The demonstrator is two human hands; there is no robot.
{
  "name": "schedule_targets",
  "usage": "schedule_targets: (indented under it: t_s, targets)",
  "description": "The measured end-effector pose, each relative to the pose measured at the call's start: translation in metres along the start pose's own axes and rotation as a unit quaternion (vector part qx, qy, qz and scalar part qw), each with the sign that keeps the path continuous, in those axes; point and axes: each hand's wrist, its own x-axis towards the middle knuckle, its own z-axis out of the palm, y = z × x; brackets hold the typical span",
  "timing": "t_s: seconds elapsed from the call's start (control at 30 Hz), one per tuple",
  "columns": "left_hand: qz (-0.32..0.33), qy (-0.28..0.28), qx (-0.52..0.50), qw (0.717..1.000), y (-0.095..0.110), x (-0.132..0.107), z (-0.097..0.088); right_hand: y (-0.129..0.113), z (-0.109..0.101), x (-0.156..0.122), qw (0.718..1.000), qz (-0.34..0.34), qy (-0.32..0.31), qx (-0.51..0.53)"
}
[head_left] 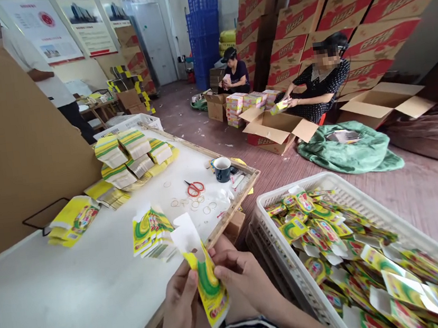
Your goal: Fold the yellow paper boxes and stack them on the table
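Both my hands hold one flat yellow-and-green printed carton (209,287) with a white flap sticking up, just off the near edge of the white table (78,287). My left hand (182,304) pinches its left side. My right hand (238,273) grips its right side with thumb and fingers closed. A small stack of the same flat cartons (152,236) lies on the table right behind it. A white plastic crate (271,200) full of folded cartons (350,254) stands at my right.
Banded bundles of cartons (130,156), red scissors (195,188), loose rubber bands (186,202) and a dark mug (222,169) are on the table. A brown board (9,147) stands at left. Two seated people (319,85) pack boxes on the floor; another person (37,64) stands back left.
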Motion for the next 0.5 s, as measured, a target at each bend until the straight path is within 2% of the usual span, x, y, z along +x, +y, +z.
schedule_targets:
  t_s: [0.17, 0.27, 0.37, 0.43, 0.5]
  targets:
    - [0.021, 0.057, 0.061, 0.996, -0.009, 0.005, -0.007, -0.008, 0.005, -0.001, 0.995, -0.009, 0.007, -0.098]
    - [0.032, 0.07, 0.118, 0.99, -0.012, 0.008, -0.007, -0.008, 0.007, 0.001, 0.989, -0.021, 0.047, -0.138]
    - [0.077, 0.089, 0.159, 0.98, -0.011, 0.008, -0.002, -0.007, 0.006, 0.004, 0.979, -0.046, 0.079, -0.181]
    - [0.089, 0.088, 0.162, 0.979, -0.009, 0.005, 0.0, -0.007, 0.001, 0.005, 0.975, -0.075, 0.076, -0.195]
    - [0.071, 0.058, 0.161, 0.983, -0.006, 0.002, 0.0, -0.008, -0.005, 0.006, 0.974, -0.102, 0.049, -0.197]
